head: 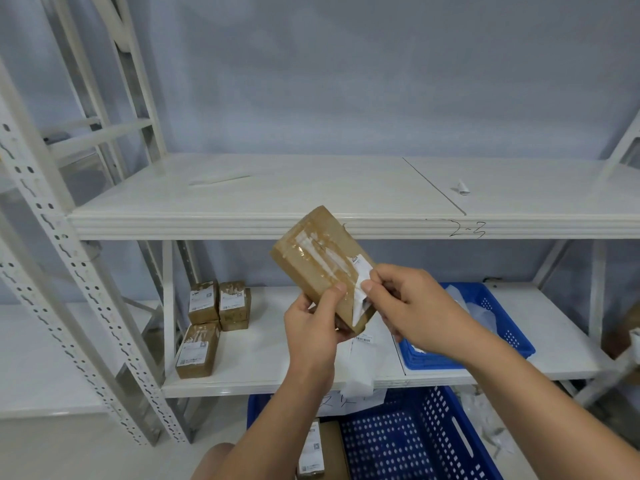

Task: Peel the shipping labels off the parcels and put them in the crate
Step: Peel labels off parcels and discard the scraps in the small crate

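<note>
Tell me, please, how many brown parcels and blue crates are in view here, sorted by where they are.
Held parcel, its label half peeled: 1
Parcels on lower shelf: 4
Parcel in floor crate: 1 showing
Blue crates: 2
Total: 8

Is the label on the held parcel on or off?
Partly off: the label is lifted from the parcel, pinched by the right hand.

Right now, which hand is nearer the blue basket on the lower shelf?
Right. The right hand, pinching the shipping label, is just left of the blue basket; the left hand, gripping the parcel, is farther left.
</note>
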